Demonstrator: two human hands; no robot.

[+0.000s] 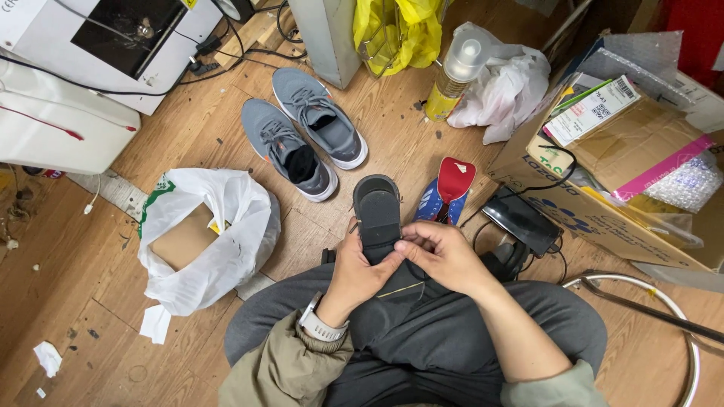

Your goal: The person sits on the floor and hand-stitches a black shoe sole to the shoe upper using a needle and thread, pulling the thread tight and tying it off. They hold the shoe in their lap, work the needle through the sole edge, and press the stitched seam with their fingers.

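Head view, looking down at a seated person's lap and a wooden floor (188,143). In the lower centre of the frame, a black shoe (377,215) lies sole-up on the person's grey trousers, its heel end pointing toward the top of the frame. The left hand (360,273) (a white watch on its wrist) is wrapped around the shoe from the left, fingers curled under it and thumb on the sole. The right hand (443,255) comes from the right, its fingertips pressed together and pinching at the sole's edge. Just above the shoe, on the floor, lies a blue shoe with a red insole (446,192). A pair of grey sneakers (305,136) sits upper centre. A white plastic bag holding a brown box (207,237) lies at left, a yellow spray bottle (452,79) near the top, and open cardboard boxes (603,173) at right.
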